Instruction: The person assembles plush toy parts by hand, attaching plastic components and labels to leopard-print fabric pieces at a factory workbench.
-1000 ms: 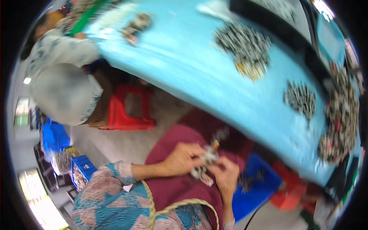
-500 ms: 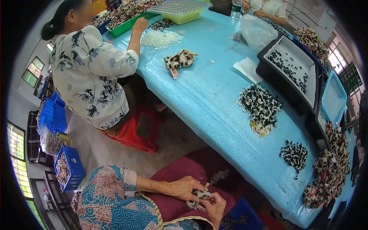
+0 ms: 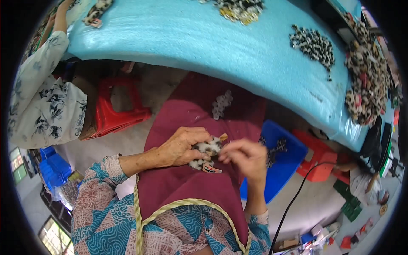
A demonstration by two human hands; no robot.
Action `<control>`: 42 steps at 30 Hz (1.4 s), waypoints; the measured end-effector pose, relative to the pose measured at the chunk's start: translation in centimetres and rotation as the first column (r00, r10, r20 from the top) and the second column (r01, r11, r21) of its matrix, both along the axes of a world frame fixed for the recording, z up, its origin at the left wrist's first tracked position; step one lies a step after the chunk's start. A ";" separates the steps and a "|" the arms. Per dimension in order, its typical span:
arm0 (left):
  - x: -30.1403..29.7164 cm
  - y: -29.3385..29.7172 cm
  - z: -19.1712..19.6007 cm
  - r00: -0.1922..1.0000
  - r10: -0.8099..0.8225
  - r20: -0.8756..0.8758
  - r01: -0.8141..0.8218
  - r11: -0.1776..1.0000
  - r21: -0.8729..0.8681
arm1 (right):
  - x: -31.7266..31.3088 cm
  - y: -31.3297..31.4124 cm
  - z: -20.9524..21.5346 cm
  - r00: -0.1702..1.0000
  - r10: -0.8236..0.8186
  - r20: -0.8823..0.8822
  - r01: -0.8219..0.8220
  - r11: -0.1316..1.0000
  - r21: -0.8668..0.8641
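Both hands are working over our maroon apron [image 3: 187,187], our left hand [image 3: 180,146] closing around a black-and-white bundle of small pieces [image 3: 205,152] while our right hand [image 3: 246,156] is pinching at its end, likely needing steady pulling next.

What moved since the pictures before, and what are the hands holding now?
The head tipped down, so the blue table slid toward the top and the lap fills the middle. The right hand has drawn slightly away from the left hand, pinching at the bundle's edge. The left hand still grips the bundle of small black-and-white pieces over the maroon apron. The neighbour in the flowered shirt stays seated at left.
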State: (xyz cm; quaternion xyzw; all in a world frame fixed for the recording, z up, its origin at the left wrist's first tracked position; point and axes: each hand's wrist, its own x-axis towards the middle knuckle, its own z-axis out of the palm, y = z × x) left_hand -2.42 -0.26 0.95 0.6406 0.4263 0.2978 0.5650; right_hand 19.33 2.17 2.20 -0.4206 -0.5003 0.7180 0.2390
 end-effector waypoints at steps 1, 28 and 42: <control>0.0 0.0 0.4 0.999 -0.013 0.032 0.012 1.000 0.027 | -0.2 0.6 -0.4 0.997 -0.055 -0.060 0.065 0.981 0.183; -1.8 -4.0 2.5 0.893 0.303 0.333 -0.404 0.866 0.295 | -4.3 -4.4 3.3 0.987 0.087 -0.138 -0.017 0.896 0.443; -0.9 -3.4 1.8 0.940 0.058 0.338 -0.143 0.962 0.232 | -1.2 0.0 -5.5 0.975 -0.107 0.196 0.112 0.993 -0.019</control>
